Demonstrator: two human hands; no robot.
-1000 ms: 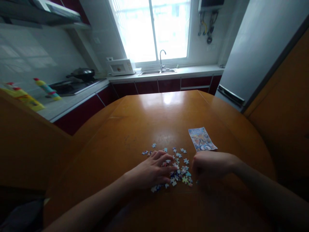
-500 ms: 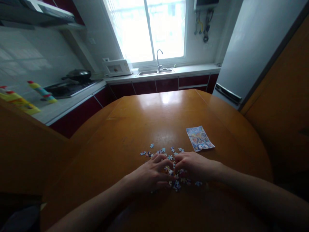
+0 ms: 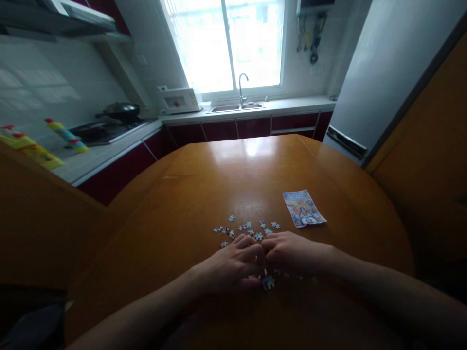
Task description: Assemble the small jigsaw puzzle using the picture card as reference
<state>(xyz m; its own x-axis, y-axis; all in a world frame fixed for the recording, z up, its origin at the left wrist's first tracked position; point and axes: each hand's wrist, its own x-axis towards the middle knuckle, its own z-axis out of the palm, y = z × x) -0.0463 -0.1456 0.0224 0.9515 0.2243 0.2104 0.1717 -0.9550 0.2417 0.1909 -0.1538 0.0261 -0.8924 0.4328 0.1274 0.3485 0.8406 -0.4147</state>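
Observation:
Small jigsaw puzzle pieces (image 3: 268,282) lie in a loose heap near the table's front, partly covered by both hands. My left hand (image 3: 235,265) curls over the heap from the left, its bent fingers closed around pieces. From the right, my right hand (image 3: 286,250) does the same, fingers tucked under and mostly hidden. The fingertips of the two hands meet or nearly meet; a few pieces show in the gap. Beyond the knuckles, several single pieces, among them a pale one (image 3: 231,218), are scattered flat on the wood.
A printed picture sheet (image 3: 304,209) lies right of the pieces on the brown wooden table (image 3: 233,180). Farther back are a counter with a sink (image 3: 225,108), a microwave (image 3: 180,100), and a stove with a black pan (image 3: 122,110). A fridge (image 3: 386,63) stands at the right.
My hands have drawn closer together over the heap, covering more of its pieces. More loose pieces show beyond the left hand. The view has shifted slightly.

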